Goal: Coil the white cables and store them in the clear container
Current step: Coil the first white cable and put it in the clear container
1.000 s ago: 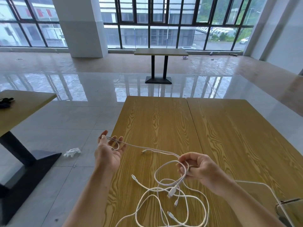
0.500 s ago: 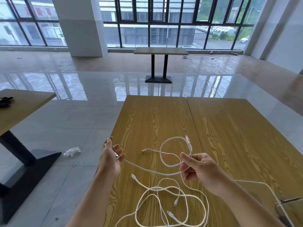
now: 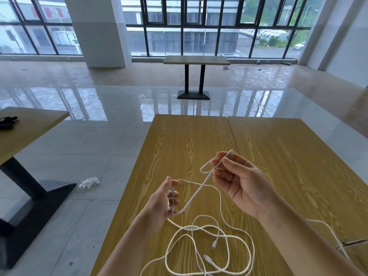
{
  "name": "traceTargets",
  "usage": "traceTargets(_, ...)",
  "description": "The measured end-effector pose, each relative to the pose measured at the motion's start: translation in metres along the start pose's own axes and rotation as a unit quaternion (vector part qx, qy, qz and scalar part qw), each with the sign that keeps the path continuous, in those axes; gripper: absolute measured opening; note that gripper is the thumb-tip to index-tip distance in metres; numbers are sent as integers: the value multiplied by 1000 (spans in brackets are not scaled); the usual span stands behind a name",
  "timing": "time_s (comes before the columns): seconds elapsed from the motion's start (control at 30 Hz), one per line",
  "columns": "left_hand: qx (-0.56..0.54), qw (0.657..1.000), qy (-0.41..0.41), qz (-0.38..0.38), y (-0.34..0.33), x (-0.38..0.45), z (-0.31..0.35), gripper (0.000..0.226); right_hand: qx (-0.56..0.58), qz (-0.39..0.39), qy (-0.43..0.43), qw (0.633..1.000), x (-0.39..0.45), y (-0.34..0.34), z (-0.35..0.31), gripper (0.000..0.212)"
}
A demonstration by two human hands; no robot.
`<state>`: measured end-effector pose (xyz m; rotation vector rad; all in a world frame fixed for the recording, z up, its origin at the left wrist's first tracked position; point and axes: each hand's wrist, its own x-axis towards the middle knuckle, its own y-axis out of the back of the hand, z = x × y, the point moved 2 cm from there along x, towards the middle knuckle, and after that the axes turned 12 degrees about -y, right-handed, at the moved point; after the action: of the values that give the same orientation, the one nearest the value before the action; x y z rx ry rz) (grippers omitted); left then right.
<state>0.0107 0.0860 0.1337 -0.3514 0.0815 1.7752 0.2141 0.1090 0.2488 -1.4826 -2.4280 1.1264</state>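
White cables (image 3: 201, 242) lie in loose, tangled loops on a wooden counter (image 3: 278, 156), near its front edge. Two bare hands are raised above them, sharing one strand. The left hand (image 3: 165, 202) has its fingers curled round the cable, gripping one end of a loop. The right hand (image 3: 241, 182), higher and further back, pinches the strand between thumb and fingertips, where it bends into a small loop. The cable runs taut between the two hands, then drops into the tangle. The rim of a clear container (image 3: 326, 230) shows at the lower right, partly hidden by the right forearm. Pale floor tiles lie beyond.
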Motion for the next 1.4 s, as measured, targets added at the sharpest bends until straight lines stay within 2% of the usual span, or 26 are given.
traceTargets(0.3, -6, 980, 11, -200, -23, -25, 3, 43, 43, 103, -4, 994, 17, 10, -5, 11)
traceTargets(0.5, -17, 948, 12, -319, -35, -42, 10, 54, 41, 164, -14, 986, 25, 25, 3, 8)
traceTargets(0.6, -23, 930, -16, -366, -38, -48, 14, 59, 34, 186, -24, 982, 28, 33, 8, 6)
traceTargets(0.7, -39, 915, -57, -397, -39, -52, 22, 41, 1, 215, -35, 976, 30, 43, 12, 10)
traceTargets(0.77, -39, 909, -81, -406, -40, -54, 28, 24, -67, 253, -44, 964, 31, 51, 15, 20)
traceTargets(0.83, -42, 905, -95, -412, -40, -54, 32, 20, -157, 289, -48, 943, 32, 58, 19, 27)
traceTargets(0.97, -43, 910, -114, -397, -40, -49, 37, 24, -269, 309, -44, 911, 35, 63, 27, 20)
traceTargets(1.07, -56, 928, -124, -348, -34, -42, 39, 27, -333, 311, -45, 889, 34, 67, 29, 22)
traceTargets(1.13, -60, 948, -118, -288, -30, -38, 40, 25, -371, 311, -39, 874, 32, 69, 29, 19)
traceTargets(1.23, -59, 981, -90, -159, -21, -30, 38, 26, -381, 305, -39, 872, 30, 73, 29, 10)
traceTargets(1.4, -76, 994, -78, 26, -6, -14, 32, 27, -371, 286, -47, 883, 25, 72, 29, 3)
